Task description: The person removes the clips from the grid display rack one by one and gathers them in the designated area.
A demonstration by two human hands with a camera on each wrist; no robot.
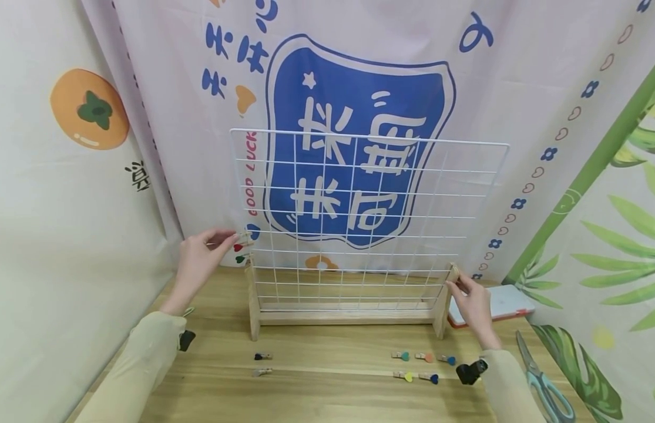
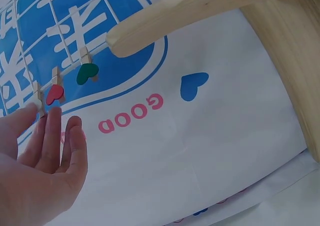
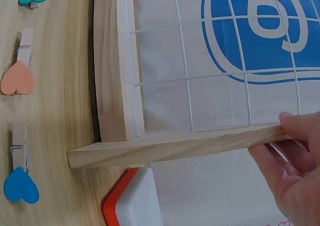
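Note:
A white wire grid (image 1: 327, 235) stands upright in a wooden base (image 1: 348, 318). At its left edge my left hand (image 1: 202, 258) pinches a small wooden clothespin (image 2: 37, 92) between thumb and fingers; its front is partly hidden by the thumb. Beside that pin, a red-heart clothespin (image 2: 56, 90) and a green-heart clothespin (image 2: 87, 73) are clipped along the same edge wire. On the other side my right hand (image 1: 472, 302) grips the upper end of the right wooden post (image 3: 200, 145), thumb on one side and fingers on the other.
Loose clothespins lie before the base: a dark-heart one (image 1: 262, 356) and a pale one (image 1: 262, 371) at left, several with coloured hearts (image 1: 424, 357) at right. A white-and-red box (image 1: 496, 302) sits behind the right hand; scissors (image 1: 541, 382) lie at the right edge.

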